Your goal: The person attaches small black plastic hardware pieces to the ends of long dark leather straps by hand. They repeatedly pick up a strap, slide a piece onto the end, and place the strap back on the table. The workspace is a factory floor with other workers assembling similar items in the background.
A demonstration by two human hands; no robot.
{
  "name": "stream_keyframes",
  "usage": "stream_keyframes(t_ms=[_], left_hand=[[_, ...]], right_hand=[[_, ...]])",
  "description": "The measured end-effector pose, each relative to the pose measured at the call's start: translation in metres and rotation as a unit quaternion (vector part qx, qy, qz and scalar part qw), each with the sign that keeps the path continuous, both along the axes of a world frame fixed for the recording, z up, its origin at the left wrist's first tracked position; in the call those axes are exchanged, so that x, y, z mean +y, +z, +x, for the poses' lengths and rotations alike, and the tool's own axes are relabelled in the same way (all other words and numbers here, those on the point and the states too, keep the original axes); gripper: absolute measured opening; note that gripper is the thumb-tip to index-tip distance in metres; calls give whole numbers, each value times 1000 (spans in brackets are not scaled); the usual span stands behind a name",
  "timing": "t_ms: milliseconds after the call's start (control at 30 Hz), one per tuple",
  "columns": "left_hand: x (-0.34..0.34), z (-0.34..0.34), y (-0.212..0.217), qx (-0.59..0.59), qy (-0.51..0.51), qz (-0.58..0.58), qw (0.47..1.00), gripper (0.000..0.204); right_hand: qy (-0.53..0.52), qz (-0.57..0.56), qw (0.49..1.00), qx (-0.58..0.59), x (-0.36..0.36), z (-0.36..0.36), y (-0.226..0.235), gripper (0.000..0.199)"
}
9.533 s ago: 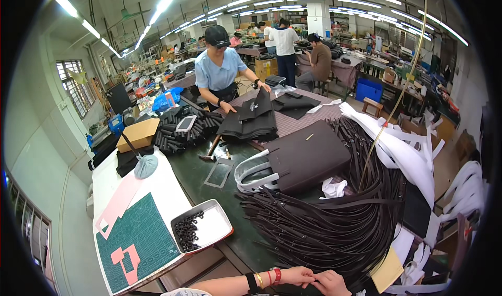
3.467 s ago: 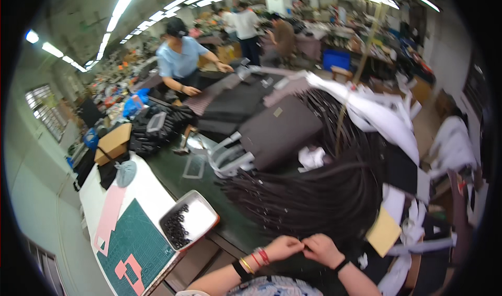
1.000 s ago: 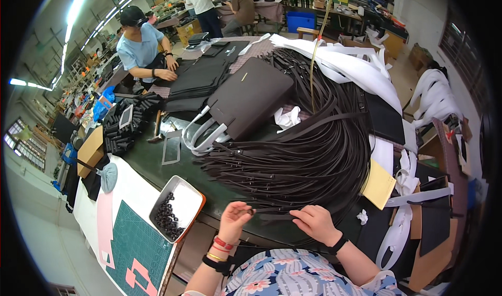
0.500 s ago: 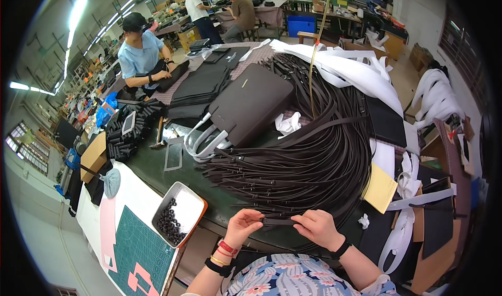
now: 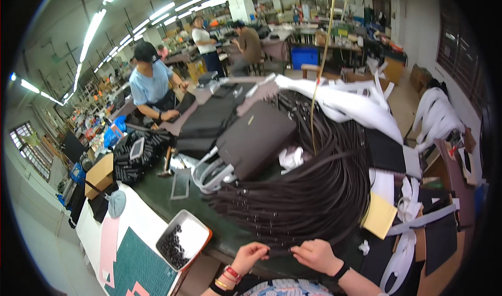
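Note:
A short stretch of dark strap [image 5: 280, 252] spans the gap between my two hands at the table's near edge. My left hand [image 5: 252, 257] pinches its left end between thumb and fingers. My right hand [image 5: 316, 255] is closed on the other end, its fingers bent inward; motion blur hides finer detail. Just beyond both hands lies a large fanned bundle of dark brown straps [image 5: 314, 202], with small shiny bits of hardware among them. A white tray [image 5: 194, 232] with an orange outer side, holding small black pieces [image 5: 174, 249], stands left of my left hand.
A dark brown handbag [image 5: 256, 139] with pale handles lies behind the straps. A hammer [image 5: 167, 162] and black rolled pieces [image 5: 141, 155] are farther left. A green cutting mat [image 5: 138, 264] is near left, a yellow pad [image 5: 379, 216] right. A person in light blue [image 5: 149, 87] works across the table.
My view has tilted up, so the table and hands appear lower. Both hands still hold the strap, slightly closer together. The person in light blue has raised one hand.

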State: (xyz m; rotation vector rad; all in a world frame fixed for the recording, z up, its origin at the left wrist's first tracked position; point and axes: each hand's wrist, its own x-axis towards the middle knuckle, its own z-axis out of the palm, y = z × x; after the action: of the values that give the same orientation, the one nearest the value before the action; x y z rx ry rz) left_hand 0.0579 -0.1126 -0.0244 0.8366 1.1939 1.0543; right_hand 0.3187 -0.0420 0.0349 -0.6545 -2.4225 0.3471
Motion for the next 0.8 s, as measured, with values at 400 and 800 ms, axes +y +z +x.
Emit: stream_keyframes(t_ms=[400, 800], left_hand=[[-11, 23, 0, -71, 2, -16, 997, 14], [-16, 29, 27, -39, -39, -57, 997, 22]], right_hand=[[-62, -67, 996, -3, -10, 5, -7, 16], [7, -213, 977, 6, -23, -4, -14, 16]])
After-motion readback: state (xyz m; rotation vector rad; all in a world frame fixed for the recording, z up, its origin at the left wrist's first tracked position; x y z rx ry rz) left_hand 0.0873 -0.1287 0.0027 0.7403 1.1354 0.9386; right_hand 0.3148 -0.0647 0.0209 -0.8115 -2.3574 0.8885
